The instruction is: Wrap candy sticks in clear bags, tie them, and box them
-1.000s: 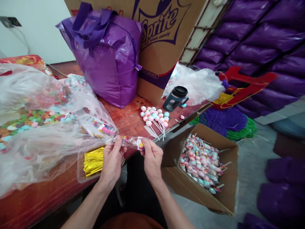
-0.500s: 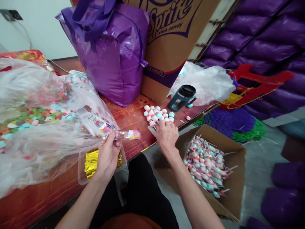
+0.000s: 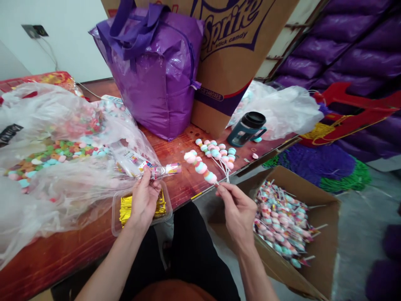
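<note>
My right hand (image 3: 238,209) pinches the white stick of a marshmallow skewer (image 3: 201,167), its pink, blue and orange pieces pointing up and left above the table edge. Between the thumb and fingers of my left hand (image 3: 145,198) is a clear printed candy wrapper (image 3: 166,170), held level with its end toward the skewer. More marshmallow skewers (image 3: 222,151) lie on the table behind, their sticks toward me. Below my left hand, gold twist ties (image 3: 126,210) fill a clear plastic tub (image 3: 116,223). A stack of flat wrappers (image 3: 130,161) rests just beyond that hand.
Plastic bags of loose candies (image 3: 59,152) cover the table's left side. A purple bag (image 3: 156,79) and a large carton (image 3: 232,58) stand at the back, with a dark mug (image 3: 246,129) to their right. Beside the table, a cardboard box (image 3: 324,225) holds wrapped skewers (image 3: 282,217).
My right hand has drawn one skewer off the pile and brought it toward me, to the right. My left hand still holds the wrapper in nearly the same place. The view has shifted slightly.
</note>
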{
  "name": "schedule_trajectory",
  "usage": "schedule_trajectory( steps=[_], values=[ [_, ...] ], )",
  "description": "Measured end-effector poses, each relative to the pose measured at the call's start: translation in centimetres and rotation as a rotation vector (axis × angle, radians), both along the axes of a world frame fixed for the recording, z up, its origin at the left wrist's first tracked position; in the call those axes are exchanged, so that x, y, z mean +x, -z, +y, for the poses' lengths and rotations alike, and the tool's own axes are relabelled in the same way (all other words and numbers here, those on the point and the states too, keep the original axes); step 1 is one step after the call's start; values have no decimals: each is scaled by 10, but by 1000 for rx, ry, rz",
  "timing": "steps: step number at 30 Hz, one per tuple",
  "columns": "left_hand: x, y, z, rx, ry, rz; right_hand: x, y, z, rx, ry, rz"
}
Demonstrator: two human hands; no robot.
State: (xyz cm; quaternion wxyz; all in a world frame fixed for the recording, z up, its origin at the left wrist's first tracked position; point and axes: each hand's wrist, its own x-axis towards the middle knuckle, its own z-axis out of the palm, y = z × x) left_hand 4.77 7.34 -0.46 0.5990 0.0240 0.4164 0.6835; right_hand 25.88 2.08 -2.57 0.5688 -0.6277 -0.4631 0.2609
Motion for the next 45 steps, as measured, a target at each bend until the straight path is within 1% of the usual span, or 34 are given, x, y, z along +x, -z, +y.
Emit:
schedule_trajectory(
  steps=[2, 4, 9, 12, 16, 18, 23, 25, 27, 29, 30, 34, 37, 40, 42, 45],
  values=[
    [-1, 0, -1, 9, -3, 5, 1, -2, -13, 26, -32, -26],
    [0, -1, -2, 36, -2, 21, 5, -3, -20, 68, -77, -85],
    [-2, -1, -6, 108, 2, 114, 18, -8, -23, 155, -197, -341],
    [-5, 1, -6, 144, 26, 192, 24, -11, -22, 156, -240, -412],
    [-3, 5, -9, 243, 58, 367, 18, -9, -23, 145, -313, -343],
    [-1, 6, -10, 281, 69, 402, 10, -8, -23, 116, -332, -269],
    [1, 9, -13, 244, 108, 323, -11, -2, -25, -20, -354, -89],
    [0, 13, -14, 240, 109, 380, -16, 1, -26, -89, -379, -58],
    [-1, 19, -16, 238, 120, 483, -22, 3, -26, -141, -394, -36],
    [1, 22, -18, 239, 146, 563, -28, 5, -26, -160, -406, -24],
    [2, 23, -19, 239, 157, 567, -32, 6, -26, -160, -416, -19],
    [5, 16, -20, 231, 144, 433, -40, 12, -26, -161, -441, -3],
    [7, 11, -20, 207, 171, 383, -45, 16, -28, -202, -397, 58],
    [14, 10, -25, 180, 220, 366, -56, 13, -28, -237, -356, 111],
    [21, 10, -30, 178, 248, 334, -68, 9, -27, -210, -336, 143],
    [30, 9, -39, 181, 268, 298, -85, 3, -20, -126, -303, 242]
  ],
)
